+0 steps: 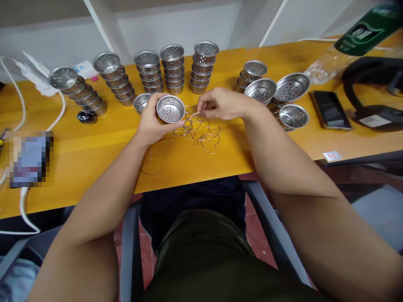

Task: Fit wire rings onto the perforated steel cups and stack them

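Note:
My left hand (150,124) is wrapped round a small perforated metal cup (171,110), its open top tilted toward me. Just right of the cup, my right hand (219,104) has thumb and fingers pinched on a thin curved metal wire (194,115). Below both hands lies a loose tangle of similar curved wires (206,135) on the table. One stray wire (153,173) rests nearer the front edge. Behind my left hand another perforated cup (141,102) stands partly hidden.
Several stacks of perforated cups (201,69) line the back of the yellow table (94,167); the leftmost stack (85,94) leans. More cups (294,116) and wider bowls (291,87) are at right, by a phone (331,110), bottle (355,40) and headphones (371,111). White cables (23,209) run left.

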`<state>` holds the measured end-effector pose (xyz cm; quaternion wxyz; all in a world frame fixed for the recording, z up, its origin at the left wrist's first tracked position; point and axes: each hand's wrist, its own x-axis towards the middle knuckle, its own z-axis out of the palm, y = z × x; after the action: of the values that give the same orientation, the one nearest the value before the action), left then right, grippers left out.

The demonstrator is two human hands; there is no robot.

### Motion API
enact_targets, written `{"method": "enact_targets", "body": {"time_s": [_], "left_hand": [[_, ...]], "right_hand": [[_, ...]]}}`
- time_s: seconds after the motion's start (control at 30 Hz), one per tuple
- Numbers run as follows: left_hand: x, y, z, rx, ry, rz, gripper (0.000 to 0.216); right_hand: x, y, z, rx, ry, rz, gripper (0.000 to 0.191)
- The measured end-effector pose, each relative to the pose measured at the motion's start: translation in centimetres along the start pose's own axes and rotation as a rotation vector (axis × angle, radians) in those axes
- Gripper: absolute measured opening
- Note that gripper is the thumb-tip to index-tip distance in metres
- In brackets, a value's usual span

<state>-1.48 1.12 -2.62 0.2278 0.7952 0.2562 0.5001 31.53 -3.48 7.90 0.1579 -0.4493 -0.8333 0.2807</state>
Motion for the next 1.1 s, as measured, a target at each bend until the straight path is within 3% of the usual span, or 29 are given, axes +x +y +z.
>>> {"method": "enact_targets", "body": {"time_s": [0.17, 0.33, 0.47, 0.6, 0.8, 1.1], "left_hand": [[0.1, 0.1, 0.0, 0.055, 0.096, 0.021, 0.11], [0.3, -0.5, 0.4, 0.045, 0.155, -0.021, 0.116], [0.4, -0.9, 1.1, -0.006, 0.114, -0.016, 0.119], [0.1, -0.9, 1.8, -0.123, 0.031, 0.069, 0.112], [-0.1, 0.2, 1.8, -0.106, -0.016, 0.103, 0.11], [-0.2, 1.0, 1.9, -0.133, -0.031, 0.077, 0.11]], "right_hand": [[-0.3, 0.1, -0.3, 0.27, 0.165, -0.086, 0.019], [1.0, -1.6, 2.1, 0.345, 0.424, -0.178, 0.029], [2.2, -2.7, 4.8, 0.31, 0.564, -0.199, 0.045], [2.9, -2.8, 6.5, 0.274, 0.68, -0.243, 0.039], [2.0, -3.6, 6.9, 0.116, 0.663, -0.264, 0.015], [1.7, -4.5, 6.9, 0.041, 0.632, -0.218, 0.011]]}}
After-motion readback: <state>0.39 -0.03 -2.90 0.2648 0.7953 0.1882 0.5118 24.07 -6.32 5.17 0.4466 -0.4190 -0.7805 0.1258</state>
